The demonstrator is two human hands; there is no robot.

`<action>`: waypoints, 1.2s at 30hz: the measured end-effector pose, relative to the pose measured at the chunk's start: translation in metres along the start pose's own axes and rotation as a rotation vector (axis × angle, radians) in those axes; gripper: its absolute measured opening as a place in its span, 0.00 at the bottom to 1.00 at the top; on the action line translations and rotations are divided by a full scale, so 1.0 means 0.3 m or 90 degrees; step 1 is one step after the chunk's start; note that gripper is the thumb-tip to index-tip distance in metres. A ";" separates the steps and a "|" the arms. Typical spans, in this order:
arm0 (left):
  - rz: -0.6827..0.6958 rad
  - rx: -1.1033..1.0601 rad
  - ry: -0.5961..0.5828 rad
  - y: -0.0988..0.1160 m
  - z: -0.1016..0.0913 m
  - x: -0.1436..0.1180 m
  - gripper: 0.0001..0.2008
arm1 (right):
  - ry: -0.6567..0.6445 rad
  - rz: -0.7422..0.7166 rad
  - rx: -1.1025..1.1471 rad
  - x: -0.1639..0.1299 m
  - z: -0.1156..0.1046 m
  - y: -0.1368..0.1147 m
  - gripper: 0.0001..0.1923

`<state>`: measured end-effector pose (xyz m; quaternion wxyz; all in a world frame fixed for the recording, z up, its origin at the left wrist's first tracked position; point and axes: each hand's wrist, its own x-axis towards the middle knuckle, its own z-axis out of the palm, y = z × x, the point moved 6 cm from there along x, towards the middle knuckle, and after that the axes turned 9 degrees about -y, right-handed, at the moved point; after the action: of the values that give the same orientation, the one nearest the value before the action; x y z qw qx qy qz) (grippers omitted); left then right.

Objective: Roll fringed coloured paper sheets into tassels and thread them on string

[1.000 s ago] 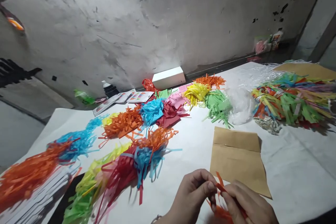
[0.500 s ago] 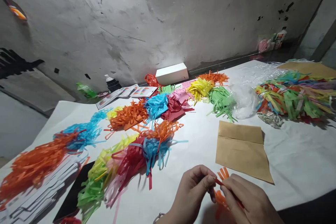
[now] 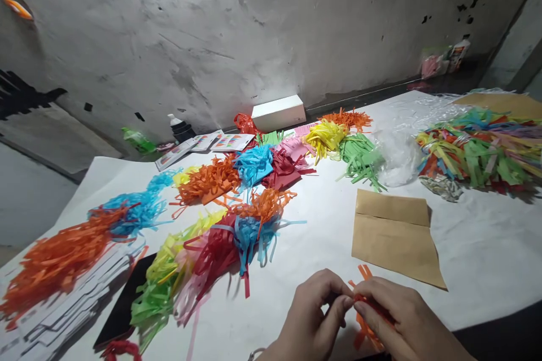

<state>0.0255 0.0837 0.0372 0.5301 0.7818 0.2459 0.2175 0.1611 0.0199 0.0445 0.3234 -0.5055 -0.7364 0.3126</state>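
From the head view, our left hand [image 3: 311, 318] and right hand [image 3: 400, 321] pinched one orange fringe [image 3: 366, 316] at six o'clock on the desk [image 3: 486, 259]. Many finished fringes [image 3: 220, 248] lay toward ten o'clock; this one seemed half done.

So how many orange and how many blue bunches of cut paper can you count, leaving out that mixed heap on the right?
Orange bunches lying on the table: 4
Orange bunch pinched between left hand and right hand: 1
Blue bunches: 3
Total: 8
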 end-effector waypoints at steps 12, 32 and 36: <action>0.073 0.072 0.018 0.014 0.002 -0.002 0.08 | -0.070 0.062 0.042 -0.007 0.016 0.026 0.09; -0.122 -0.102 0.039 -0.064 0.004 -0.012 0.04 | -0.020 -0.056 -0.043 -0.003 0.015 0.017 0.08; -0.195 -0.234 0.008 -0.107 0.003 -0.033 0.09 | 0.050 -0.175 -0.205 -0.002 0.042 -0.022 0.16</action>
<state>0.0134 0.0872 0.0061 0.6890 0.6243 0.3210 0.1803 0.1478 0.0156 0.0420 0.3068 -0.4575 -0.8253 0.1241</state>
